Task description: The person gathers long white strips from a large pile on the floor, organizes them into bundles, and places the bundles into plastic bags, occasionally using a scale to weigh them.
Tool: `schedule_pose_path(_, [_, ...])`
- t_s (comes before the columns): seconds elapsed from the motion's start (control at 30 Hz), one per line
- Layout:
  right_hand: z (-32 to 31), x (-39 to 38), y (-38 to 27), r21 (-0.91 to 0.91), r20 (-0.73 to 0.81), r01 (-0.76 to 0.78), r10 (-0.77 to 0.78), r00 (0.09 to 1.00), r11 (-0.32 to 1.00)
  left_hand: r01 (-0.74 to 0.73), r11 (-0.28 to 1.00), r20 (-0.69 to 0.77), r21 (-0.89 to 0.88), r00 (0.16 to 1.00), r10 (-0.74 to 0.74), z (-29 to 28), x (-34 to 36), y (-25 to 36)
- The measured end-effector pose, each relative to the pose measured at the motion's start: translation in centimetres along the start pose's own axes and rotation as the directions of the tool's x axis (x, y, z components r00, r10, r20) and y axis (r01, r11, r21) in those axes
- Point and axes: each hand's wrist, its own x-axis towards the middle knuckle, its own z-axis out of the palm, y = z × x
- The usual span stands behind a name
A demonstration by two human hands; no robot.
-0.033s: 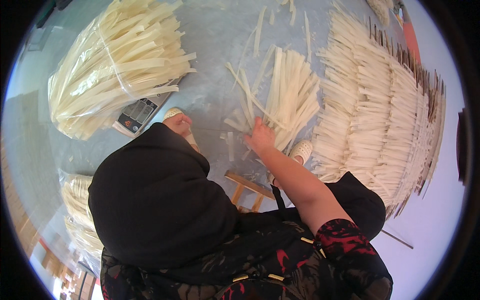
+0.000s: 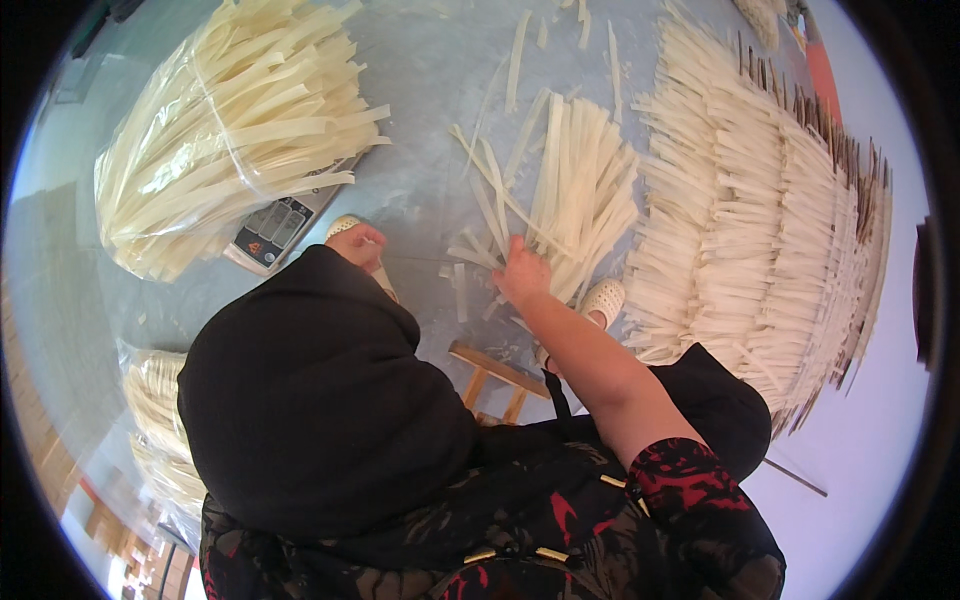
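My right hand (image 2: pixel 522 274) reaches down to the lower end of a loose pile of flat, pale dried strips (image 2: pixel 580 185) on the floor. Its fingers are bent and closed on strips at the pile's left edge; the fingertips are partly hidden. Several thin strips lie crossed beside that hand. My left hand (image 2: pixel 357 246) is held above my left shoe, fingers curled in, with nothing visible in it. A large bundle of the same strips (image 2: pixel 240 120), wrapped in clear plastic, rests on a digital scale (image 2: pixel 275 228) ahead of my left hand.
Rows of pale strips (image 2: pixel 740 220) with dark rods along their edge stand on the right. A small wooden stool (image 2: pixel 498 368) is in front of my body. More plastic-wrapped strips (image 2: pixel 158 400) lie at the left. Stray strips and scraps lie on the grey floor (image 2: pixel 430 90).
My right hand has shifted very slightly at the pile's lower left edge, and small strips beside it have moved a little. The rest looks the same.
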Motion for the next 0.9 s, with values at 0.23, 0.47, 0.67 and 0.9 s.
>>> schedule_pose_path(0.23, [-1.1, 0.8, 1.1, 0.48, -0.097, 0.314, -0.307, 0.947, 0.819, -0.028, 0.976, 0.085, 0.217, 0.996, 0.009, 1.0, 1.8, 4.8])
schedule_pose_path(0.47, [-7.5, 5.6, -2.3, 0.778, -0.122, 0.176, -0.128, 0.984, 0.603, -0.077, 0.945, 0.122, 0.319, 0.992, 0.04, 3.3, 4.8, 10.3])
schedule_pose_path(0.67, [-3.1, 9.7, -0.3, 0.318, -0.18, 0.184, -0.131, 0.975, 0.93, -0.422, 0.531, 0.108, 0.735, 0.845, 0.523, 5.0, 8.1, 10.3])
schedule_pose_path(0.9, [-2.8, 8.8, 0.0, 0.594, 0.018, 0.092, -0.128, 0.992, 0.799, -0.533, 0.501, 0.13, 0.681, 0.762, 0.634, 4.2, 12.2, 6.3])
